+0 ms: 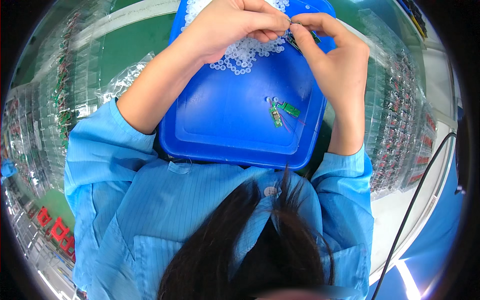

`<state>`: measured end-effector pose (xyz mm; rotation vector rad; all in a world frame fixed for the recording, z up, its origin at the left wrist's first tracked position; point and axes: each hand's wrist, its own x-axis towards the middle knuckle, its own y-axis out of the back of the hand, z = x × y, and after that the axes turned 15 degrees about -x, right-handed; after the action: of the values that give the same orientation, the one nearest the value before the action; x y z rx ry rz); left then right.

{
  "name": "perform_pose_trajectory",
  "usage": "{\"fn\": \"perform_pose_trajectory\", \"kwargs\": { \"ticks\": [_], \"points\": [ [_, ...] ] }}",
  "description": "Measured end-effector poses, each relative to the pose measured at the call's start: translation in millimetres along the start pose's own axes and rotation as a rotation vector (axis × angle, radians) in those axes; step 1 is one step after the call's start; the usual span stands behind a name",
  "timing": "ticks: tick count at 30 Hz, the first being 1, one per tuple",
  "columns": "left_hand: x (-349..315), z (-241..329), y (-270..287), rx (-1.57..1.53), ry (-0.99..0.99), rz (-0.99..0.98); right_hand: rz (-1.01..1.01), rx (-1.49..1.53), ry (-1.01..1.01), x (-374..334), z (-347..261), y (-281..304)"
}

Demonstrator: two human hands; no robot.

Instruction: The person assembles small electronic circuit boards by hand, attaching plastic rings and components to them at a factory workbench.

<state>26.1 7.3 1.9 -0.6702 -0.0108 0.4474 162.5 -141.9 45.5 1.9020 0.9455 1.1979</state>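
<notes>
My left hand and my right hand meet over the far right part of a blue plastic tray. Thumb and forefinger of the left are pinched together; what lies between them is too small to make out. The right pinches at the same spot, and a small green circuit board hangs by its fingers, partly hidden. Beyond and below my left hand lies a pile of small translucent white plastic rings. Nearer me in the tray rests a green circuit board assembly with thin wires and white rings at its top.
See-through plastic bags with circuit boards and wires are stacked at left and right. A crumpled see-through bag lies left of the tray on the green surface. A black cable runs down at right. Red stools stand at lower left.
</notes>
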Motion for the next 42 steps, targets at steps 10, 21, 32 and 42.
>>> {"fn": "perform_pose_trajectory", "kwargs": {
  "ticks": [10, 21, 32, 42],
  "points": [
    [-27, 5, -46, 0.862, -0.551, 0.046, -0.121, 0.052, -0.129, 3, 3, 2],
    [-3, -7, -4, -0.162, -0.019, -0.082, -0.198, 0.775, -0.264, 6, 36, -9],
    [-4, -5, -3, -0.210, 0.032, -0.053, 0.089, 0.196, -0.046, 1, 3, -9],
    [-8, -10, -23, -0.014, -0.163, -0.011, 0.084, -0.008, -0.027, 4, -18, 7]
  ]
}}
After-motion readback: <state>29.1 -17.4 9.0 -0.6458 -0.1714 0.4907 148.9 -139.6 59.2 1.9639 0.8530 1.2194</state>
